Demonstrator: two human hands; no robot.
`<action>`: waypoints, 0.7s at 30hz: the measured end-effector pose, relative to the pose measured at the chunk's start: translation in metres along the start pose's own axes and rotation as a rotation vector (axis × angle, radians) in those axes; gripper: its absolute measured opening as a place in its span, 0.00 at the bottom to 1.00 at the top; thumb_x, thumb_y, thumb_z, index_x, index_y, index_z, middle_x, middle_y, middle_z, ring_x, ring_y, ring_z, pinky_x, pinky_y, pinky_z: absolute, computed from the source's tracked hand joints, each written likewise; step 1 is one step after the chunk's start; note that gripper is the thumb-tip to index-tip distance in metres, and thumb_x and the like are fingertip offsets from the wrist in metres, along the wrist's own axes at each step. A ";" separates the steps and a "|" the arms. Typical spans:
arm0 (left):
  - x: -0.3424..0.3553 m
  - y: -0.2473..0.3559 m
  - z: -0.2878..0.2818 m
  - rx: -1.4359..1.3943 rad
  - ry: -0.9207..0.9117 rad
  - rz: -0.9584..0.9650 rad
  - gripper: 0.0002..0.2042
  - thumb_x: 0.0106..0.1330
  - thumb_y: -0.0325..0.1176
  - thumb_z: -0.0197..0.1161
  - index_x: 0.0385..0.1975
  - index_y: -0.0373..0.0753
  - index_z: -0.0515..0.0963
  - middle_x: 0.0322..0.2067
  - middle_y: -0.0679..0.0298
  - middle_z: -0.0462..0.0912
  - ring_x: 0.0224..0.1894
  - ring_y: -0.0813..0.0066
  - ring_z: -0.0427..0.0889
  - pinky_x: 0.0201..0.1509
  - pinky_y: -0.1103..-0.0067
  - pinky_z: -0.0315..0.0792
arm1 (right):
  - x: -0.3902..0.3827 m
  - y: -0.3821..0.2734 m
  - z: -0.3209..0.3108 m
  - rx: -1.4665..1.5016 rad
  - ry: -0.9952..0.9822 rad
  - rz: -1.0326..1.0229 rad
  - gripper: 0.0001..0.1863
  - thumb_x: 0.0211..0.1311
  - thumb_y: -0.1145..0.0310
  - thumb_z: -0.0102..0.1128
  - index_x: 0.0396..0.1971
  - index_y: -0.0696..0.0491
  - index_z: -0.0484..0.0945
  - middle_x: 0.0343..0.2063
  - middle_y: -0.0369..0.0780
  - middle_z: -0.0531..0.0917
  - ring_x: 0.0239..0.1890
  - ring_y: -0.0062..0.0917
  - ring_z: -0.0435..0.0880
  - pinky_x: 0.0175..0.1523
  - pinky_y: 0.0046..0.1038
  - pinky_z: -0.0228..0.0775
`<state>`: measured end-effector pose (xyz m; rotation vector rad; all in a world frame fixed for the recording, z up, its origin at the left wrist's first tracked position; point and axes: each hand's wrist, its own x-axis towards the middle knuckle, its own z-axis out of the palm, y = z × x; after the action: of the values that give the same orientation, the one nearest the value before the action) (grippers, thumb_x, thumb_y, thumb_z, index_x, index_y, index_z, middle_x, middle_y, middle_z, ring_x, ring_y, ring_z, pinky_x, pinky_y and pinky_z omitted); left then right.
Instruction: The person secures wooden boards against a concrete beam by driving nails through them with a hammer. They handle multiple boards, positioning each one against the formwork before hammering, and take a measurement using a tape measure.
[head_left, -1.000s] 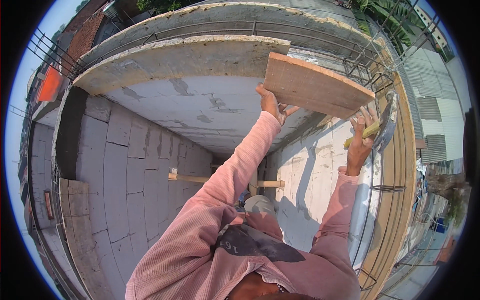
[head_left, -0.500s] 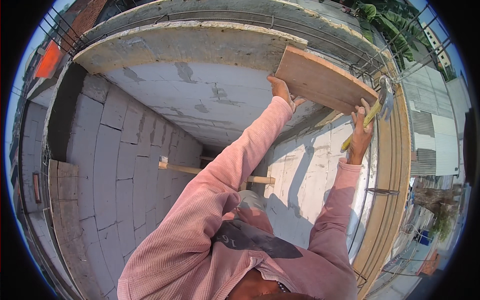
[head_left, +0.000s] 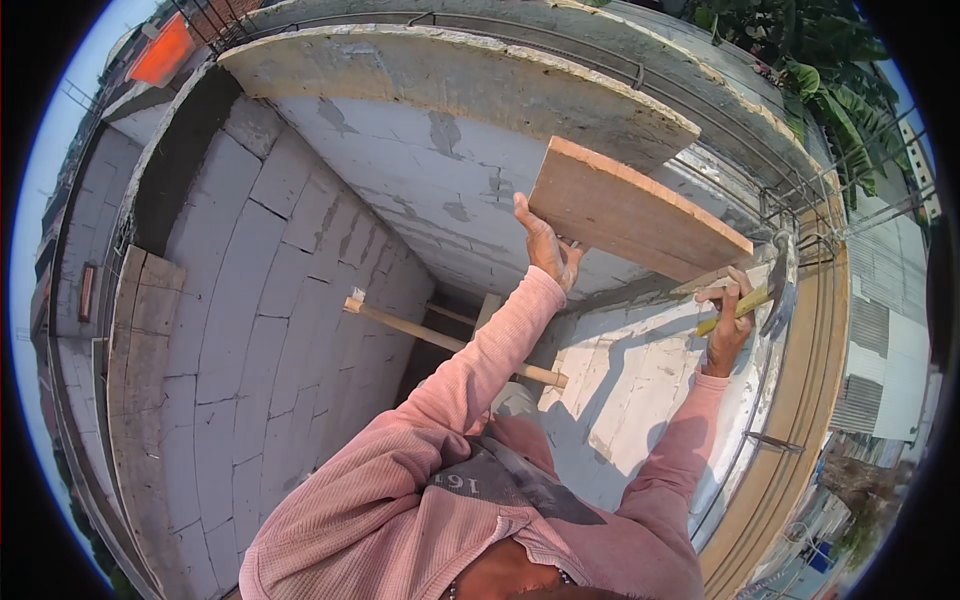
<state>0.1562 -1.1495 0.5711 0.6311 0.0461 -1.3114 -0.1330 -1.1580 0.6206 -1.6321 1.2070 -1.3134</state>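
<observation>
My left hand grips a brown wooden board under its lower left part, thumb up at the left end. The board lies at a slant just below a stained formwork panel, near the wall top. My right hand is closed round the yellow handle of a hammer, its dull metal head beside the board's right end. The fingertips of that hand are close to the board's lower right corner; I cannot tell whether they touch it.
Pale block walls drop into a narrow shaft crossed by a timber bar. Rebar and timber formwork line the right edge. An old plank runs along the left wall top. An orange object is at the upper left.
The view has shifted. The board has moved left and down relative to the formwork panel's end, with both hands moving along; my right hand still holds the hammer.
</observation>
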 end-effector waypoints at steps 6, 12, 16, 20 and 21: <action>-0.023 0.057 -0.140 -0.269 0.297 -0.107 0.53 0.53 0.86 0.32 0.71 0.51 0.57 0.69 0.56 0.62 0.71 0.52 0.61 0.68 0.42 0.55 | -0.035 0.009 0.052 0.204 -0.156 0.066 0.18 0.78 0.59 0.49 0.53 0.59 0.74 0.20 0.34 0.74 0.15 0.11 0.58 0.21 0.16 0.51; -0.149 0.116 -0.309 -0.591 0.509 0.171 0.55 0.50 0.88 0.30 0.69 0.49 0.63 0.66 0.55 0.69 0.68 0.50 0.67 0.69 0.43 0.58 | -0.096 0.029 0.151 0.185 -0.472 0.318 0.20 0.73 0.53 0.55 0.45 0.57 0.77 0.14 0.29 0.65 0.12 0.10 0.59 0.18 0.17 0.49; -0.276 0.137 -0.345 -0.884 0.571 0.427 0.53 0.55 0.85 0.31 0.71 0.48 0.59 0.68 0.55 0.65 0.69 0.49 0.66 0.68 0.42 0.59 | -0.153 0.001 0.227 0.124 -0.717 0.364 0.22 0.72 0.52 0.56 0.40 0.60 0.79 0.14 0.29 0.65 0.12 0.11 0.59 0.16 0.20 0.47; -0.351 0.117 -0.401 -1.060 0.685 0.748 0.53 0.54 0.85 0.34 0.71 0.49 0.60 0.68 0.59 0.67 0.68 0.53 0.68 0.69 0.45 0.60 | -0.196 -0.041 0.275 0.099 -1.077 0.374 0.22 0.72 0.51 0.55 0.40 0.59 0.80 0.13 0.29 0.64 0.11 0.10 0.60 0.16 0.19 0.47; -0.367 0.107 -0.411 -1.110 0.695 0.838 0.52 0.54 0.85 0.35 0.70 0.50 0.60 0.68 0.60 0.67 0.68 0.54 0.68 0.69 0.45 0.60 | -0.206 -0.048 0.286 0.098 -1.169 0.363 0.22 0.73 0.51 0.55 0.41 0.59 0.80 0.12 0.29 0.63 0.11 0.10 0.60 0.16 0.19 0.47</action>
<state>0.2795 -0.6259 0.4107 0.0568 0.9120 -0.0908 0.1462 -0.9547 0.5343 -1.5806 0.6142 -0.0675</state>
